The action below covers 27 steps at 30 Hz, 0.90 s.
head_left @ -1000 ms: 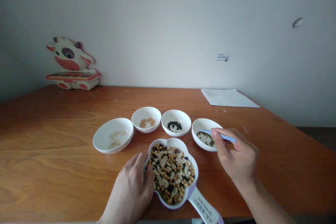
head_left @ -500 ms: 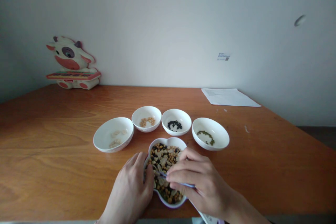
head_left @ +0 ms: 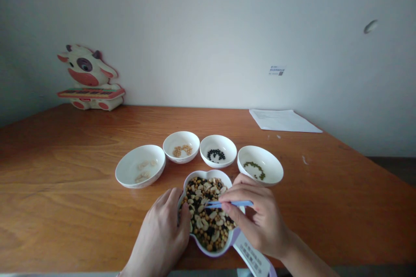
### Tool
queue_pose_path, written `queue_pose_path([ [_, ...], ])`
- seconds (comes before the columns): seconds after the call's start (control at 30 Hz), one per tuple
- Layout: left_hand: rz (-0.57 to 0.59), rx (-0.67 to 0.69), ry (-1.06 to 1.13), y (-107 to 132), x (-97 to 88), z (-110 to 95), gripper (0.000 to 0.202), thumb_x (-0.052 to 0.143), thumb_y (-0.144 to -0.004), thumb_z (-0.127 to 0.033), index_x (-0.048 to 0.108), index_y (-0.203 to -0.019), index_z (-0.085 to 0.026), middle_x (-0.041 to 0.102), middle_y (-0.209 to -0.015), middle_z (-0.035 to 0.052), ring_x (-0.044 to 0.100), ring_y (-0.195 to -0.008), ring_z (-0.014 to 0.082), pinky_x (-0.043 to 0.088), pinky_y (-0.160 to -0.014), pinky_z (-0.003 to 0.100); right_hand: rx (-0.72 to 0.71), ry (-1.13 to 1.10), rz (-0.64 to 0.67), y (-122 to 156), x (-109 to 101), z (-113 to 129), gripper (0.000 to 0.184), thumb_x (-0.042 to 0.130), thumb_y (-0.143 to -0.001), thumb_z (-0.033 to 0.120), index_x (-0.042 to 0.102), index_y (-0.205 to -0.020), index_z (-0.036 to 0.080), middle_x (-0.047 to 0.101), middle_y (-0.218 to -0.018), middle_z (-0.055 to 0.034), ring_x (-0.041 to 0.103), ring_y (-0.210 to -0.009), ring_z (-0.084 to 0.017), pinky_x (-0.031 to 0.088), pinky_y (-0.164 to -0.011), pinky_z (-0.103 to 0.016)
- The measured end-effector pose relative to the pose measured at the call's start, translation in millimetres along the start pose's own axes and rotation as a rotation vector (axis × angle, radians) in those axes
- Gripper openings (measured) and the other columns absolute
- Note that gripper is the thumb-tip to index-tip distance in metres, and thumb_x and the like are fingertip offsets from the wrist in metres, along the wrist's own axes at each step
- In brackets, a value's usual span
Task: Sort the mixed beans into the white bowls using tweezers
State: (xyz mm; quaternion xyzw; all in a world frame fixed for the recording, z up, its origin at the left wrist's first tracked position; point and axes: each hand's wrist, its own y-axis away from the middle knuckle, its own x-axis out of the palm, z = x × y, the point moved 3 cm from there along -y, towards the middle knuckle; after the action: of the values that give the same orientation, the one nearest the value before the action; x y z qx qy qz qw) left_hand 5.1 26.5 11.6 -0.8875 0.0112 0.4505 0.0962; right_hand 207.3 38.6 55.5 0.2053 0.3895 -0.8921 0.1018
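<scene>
My left hand (head_left: 165, 223) grips the left rim of a white, scalloped dish (head_left: 206, 252) with a purple edge and a labelled white handle (head_left: 251, 254). In the dish lies a mix of peanuts, yellow beans, black beans and green beans (head_left: 204, 225). My right hand (head_left: 256, 216) pinches blue tweezers (head_left: 235, 204) above the mix, their tips pointing left among the peanuts. Whether the tips hold a bean or peanut, I cannot make out. Beyond the dish stand white bowls: one with peanuts (head_left: 141, 181), one with yellow beans (head_left: 182, 160), one with black beans (head_left: 219, 163), one with green beans (head_left: 271, 177).
At the back left of the wooden table (head_left: 65, 190) sits a cow-shaped toy keyboard (head_left: 91, 78). White paper sheets (head_left: 284, 120) lie at the back right, before the wall. A small label (head_left: 277, 70) is stuck on the wall.
My right hand has moved right and slightly up with the tweezers, uncovering more of the mix and the handle. My left hand has stayed on the dish.
</scene>
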Motion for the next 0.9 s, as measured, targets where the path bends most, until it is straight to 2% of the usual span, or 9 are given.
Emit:
queue_pose_path([
  [0.13,-0.003,0.007,0.005,1.6,-0.6,0.0,0.022,0.034,-0.096,-0.028,0.049,-0.081,-0.023,0.061,-0.078,0.0038,0.062,-0.072,0.0229,0.043,-0.066,0.035,-0.011,0.026,0.127,1.2,6.1,4.1,0.012,0.064,-0.086,0.010,0.073,-0.087,0.018,0.072,-0.074,-0.0029,0.059,-0.073,-0.019,0.049,-0.063,-0.032],
  [0.27,0.010,-0.004,0.003,1.6,-0.9,0.3,0.022,0.033,-0.096,-0.029,0.050,-0.083,-0.022,0.061,-0.080,0.0043,0.062,-0.074,0.0233,0.043,-0.067,0.035,0.011,0.155,0.030,1.5,4.0,0.6,0.015,0.061,-0.088,0.008,0.072,-0.091,0.018,0.073,-0.078,-0.0037,0.059,-0.073,-0.018,0.048,-0.065,-0.032],
  [0.33,0.017,-0.008,0.008,0.8,-0.4,0.2,0.022,0.033,-0.096,-0.029,0.049,-0.083,-0.023,0.061,-0.080,0.0043,0.062,-0.074,0.0233,0.042,-0.067,0.035,0.003,0.137,-0.020,1.3,2.2,-0.1,0.015,0.060,-0.089,0.008,0.071,-0.092,0.018,0.073,-0.079,-0.0036,0.059,-0.073,-0.018,0.048,-0.066,-0.032],
  [0.4,0.014,-0.002,0.017,0.0,0.2,0.1,0.021,0.034,-0.095,-0.028,0.049,-0.082,-0.023,0.061,-0.079,0.0039,0.061,-0.072,0.0230,0.042,-0.067,0.035,-0.017,0.076,0.004,1.0,3.2,0.4,0.014,0.062,-0.089,0.010,0.072,-0.094,0.019,0.074,-0.081,-0.0032,0.059,-0.075,-0.018,0.049,-0.066,-0.032],
  [0.53,-0.017,0.015,0.020,0.3,-0.2,-0.3,0.022,0.034,-0.095,-0.029,0.048,-0.080,-0.023,0.060,-0.076,0.0037,0.061,-0.070,0.0228,0.041,-0.064,0.035,-0.007,0.023,0.153,1.2,10.0,0.3,0.010,0.068,-0.088,0.013,0.073,-0.093,0.020,0.076,-0.082,-0.0018,0.060,-0.080,-0.018,0.051,-0.070,-0.031],
  [0.63,-0.014,0.021,0.014,0.9,-1.4,-1.2,0.022,0.033,-0.095,-0.029,0.049,-0.080,-0.023,0.060,-0.076,0.0039,0.061,-0.070,0.0230,0.042,-0.064,0.034,0.031,0.101,0.121,0.9,8.8,-2.2,0.011,0.065,-0.089,0.011,0.073,-0.091,0.019,0.075,-0.081,-0.0024,0.059,-0.078,-0.018,0.050,-0.069,-0.032],
  [0.77,0.009,0.005,0.005,0.4,-1.9,-1.7,0.022,0.033,-0.095,-0.029,0.048,-0.080,-0.023,0.060,-0.077,0.0042,0.061,-0.072,0.0235,0.042,-0.064,0.035,0.004,0.121,0.033,0.5,3.6,-2.4,0.015,0.063,-0.089,0.009,0.072,-0.094,0.019,0.074,-0.081,-0.0018,0.059,-0.076,-0.017,0.049,-0.068,-0.032],
  [0.9,0.011,-0.003,0.014,0.3,-1.8,-1.5,0.021,0.033,-0.094,-0.030,0.047,-0.080,-0.023,0.060,-0.077,0.0041,0.061,-0.071,0.0236,0.042,-0.064,0.035,-0.013,0.033,0.138,2.0,8.9,-1.7,0.010,0.068,-0.089,0.014,0.073,-0.095,0.021,0.076,-0.086,-0.0011,0.059,-0.080,-0.018,0.051,-0.071,-0.031],
])
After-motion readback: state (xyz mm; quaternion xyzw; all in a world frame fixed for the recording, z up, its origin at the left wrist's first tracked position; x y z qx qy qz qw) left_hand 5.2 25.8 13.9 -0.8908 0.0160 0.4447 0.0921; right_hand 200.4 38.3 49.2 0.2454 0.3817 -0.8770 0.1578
